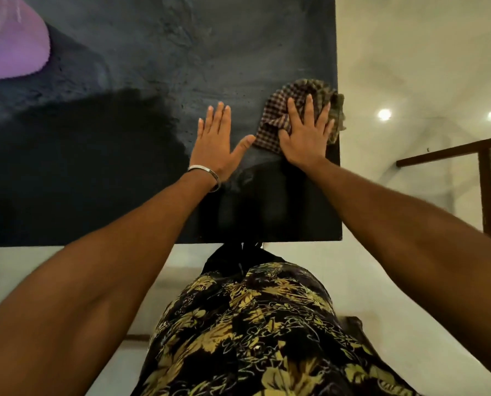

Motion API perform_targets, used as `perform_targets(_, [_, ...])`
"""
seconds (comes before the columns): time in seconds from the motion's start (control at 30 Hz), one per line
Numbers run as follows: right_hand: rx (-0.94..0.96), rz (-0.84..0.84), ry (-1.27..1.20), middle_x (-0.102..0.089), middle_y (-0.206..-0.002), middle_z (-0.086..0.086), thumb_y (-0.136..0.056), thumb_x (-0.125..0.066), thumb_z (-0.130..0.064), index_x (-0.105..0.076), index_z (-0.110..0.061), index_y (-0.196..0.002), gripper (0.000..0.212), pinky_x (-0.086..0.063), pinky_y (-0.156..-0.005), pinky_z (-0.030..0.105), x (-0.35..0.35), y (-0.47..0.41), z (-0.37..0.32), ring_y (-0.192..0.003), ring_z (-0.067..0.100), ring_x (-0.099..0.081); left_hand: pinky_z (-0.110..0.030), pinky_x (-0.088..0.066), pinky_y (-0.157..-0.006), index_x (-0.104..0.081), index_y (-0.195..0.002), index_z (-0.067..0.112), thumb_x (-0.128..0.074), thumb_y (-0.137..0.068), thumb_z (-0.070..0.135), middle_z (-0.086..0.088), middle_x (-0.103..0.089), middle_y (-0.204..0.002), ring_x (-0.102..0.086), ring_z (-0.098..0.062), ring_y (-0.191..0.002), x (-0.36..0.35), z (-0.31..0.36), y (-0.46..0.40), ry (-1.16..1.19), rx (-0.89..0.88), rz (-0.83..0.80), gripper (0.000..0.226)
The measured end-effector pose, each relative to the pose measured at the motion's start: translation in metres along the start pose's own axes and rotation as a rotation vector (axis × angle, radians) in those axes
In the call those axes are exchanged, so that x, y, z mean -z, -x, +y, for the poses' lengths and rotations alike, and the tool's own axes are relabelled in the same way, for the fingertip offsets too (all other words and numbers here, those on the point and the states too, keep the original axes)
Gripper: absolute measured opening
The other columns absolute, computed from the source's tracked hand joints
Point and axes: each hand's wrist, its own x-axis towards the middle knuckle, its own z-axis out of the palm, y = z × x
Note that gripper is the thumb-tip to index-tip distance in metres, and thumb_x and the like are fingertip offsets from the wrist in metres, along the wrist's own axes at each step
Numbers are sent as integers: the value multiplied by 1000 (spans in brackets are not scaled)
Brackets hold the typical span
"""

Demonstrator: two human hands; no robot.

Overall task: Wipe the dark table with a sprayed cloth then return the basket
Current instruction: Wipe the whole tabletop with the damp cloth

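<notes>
The dark table (124,172) fills the upper left of the head view, its right edge running down past the cloth. A checkered brown cloth (278,110) lies crumpled at that right edge. My right hand (305,132) presses flat on the cloth with straight, spread fingers. My left hand (217,144) lies flat on the bare tabletop just left of the cloth, fingers straight, a silver bangle on its wrist. No basket is in view.
A purple rounded object (12,50) sits at the table's far left. A glossy pale floor (410,67) reflecting ceiling lights lies right of the table, with a dark wooden frame (484,172) further right. My patterned shirt (253,332) is below the table's near edge.
</notes>
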Motion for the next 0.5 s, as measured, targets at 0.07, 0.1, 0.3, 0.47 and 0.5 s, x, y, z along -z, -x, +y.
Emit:
perform_targets(0.07, [121,-27,58,-2,-167,8,-92,-44,-52,-13,-36,-159,76,2,-118,63,-6,5,-31,-149,48,8,-42,5,-121,-3,-154,8,-23,-94,65,-8,2,-163,8,-24,-149,5,-17,7,6,45,20,86])
perform_targets(0.1, [201,-36,89,-4,-167,8,-90,-44,-52,-15,-35,-158,76,2,-117,63,-12,13,-47,-149,48,6,-42,5,-121,-3,-154,8,-23,-94,65,-8,2,-163,8,-24,-149,6,-24,11,8,68,29,85])
perform_targets(0.3, [721,-169,198,-7,-167,8,-97,-39,-52,-25,-30,-157,65,3,-121,59,-63,111,-126,-150,43,9,-43,5,-121,-4,-154,8,-24,-96,61,-8,1,-163,8,-24,-149,12,-52,30,32,164,40,82])
perform_targets(0.47, [861,-151,228,-12,-167,4,-90,-45,-47,-25,-34,-156,70,0,-122,55,-54,96,-76,-153,36,1,-44,3,-121,-5,-154,7,-24,-95,63,-10,0,-162,6,-25,-149,12,-59,38,20,160,30,84])
perform_targets(0.5, [775,-121,219,-10,-167,3,-89,-47,-44,-22,-35,-157,73,0,-122,55,-47,82,-58,-153,36,1,-44,3,-121,-5,-154,7,-24,-95,63,-10,0,-162,6,-25,-149,11,-60,39,10,153,30,84])
